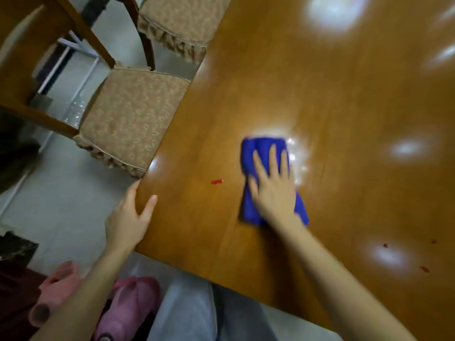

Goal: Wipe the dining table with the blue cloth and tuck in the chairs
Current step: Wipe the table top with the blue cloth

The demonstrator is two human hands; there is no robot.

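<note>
The right hand (273, 190) lies flat, fingers straight, pressing the blue cloth (261, 151) onto the dining table (344, 94). The cloth's long axis runs near to far. A red smear (216, 181) sits just left of it, between cloth and left hand (128, 217), which grips the table's corner. The next stroke probably goes sideways, leftward. 2 chairs (130, 119) stand left, not tucked in.
</note>
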